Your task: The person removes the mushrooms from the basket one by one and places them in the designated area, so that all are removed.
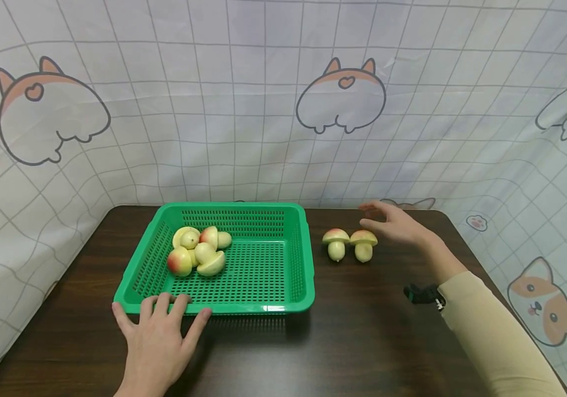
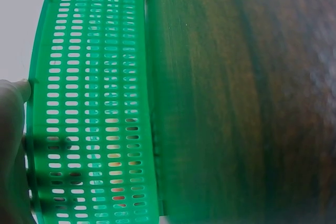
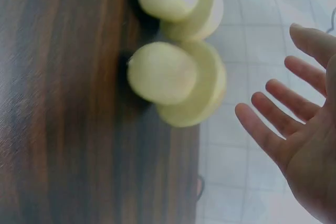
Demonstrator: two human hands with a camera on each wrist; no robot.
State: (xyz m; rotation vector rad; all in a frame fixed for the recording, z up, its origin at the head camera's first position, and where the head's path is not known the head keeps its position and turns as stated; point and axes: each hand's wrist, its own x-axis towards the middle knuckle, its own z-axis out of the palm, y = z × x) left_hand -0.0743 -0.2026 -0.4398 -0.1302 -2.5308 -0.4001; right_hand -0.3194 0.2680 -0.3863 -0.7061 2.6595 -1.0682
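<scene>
In the head view, my left hand (image 1: 158, 344) rests with spread fingers on the near rim of a green plastic basket (image 1: 263, 307). The basket's left side holds several yellow-green mushroom-shaped pieces with red blush, among them one red-and-yellow piece (image 1: 179, 261). To the right of the basket, two mushroom-shaped pieces, the left mushroom (image 1: 335, 244) and the right mushroom (image 1: 363, 245), stand side by side on the table, caps away from me. My right hand (image 1: 394, 223) hovers beside the right one with loosely extended fingers, holding nothing. The right wrist view shows its fingers apart from both mushrooms.
A dark wooden table (image 1: 343, 342) carries everything. On its right lies a small black object (image 1: 419, 294), partly behind the right sleeve (image 1: 486, 331). A white gridded cloth (image 1: 243, 110) with dog drawings hangs behind and at the sides.
</scene>
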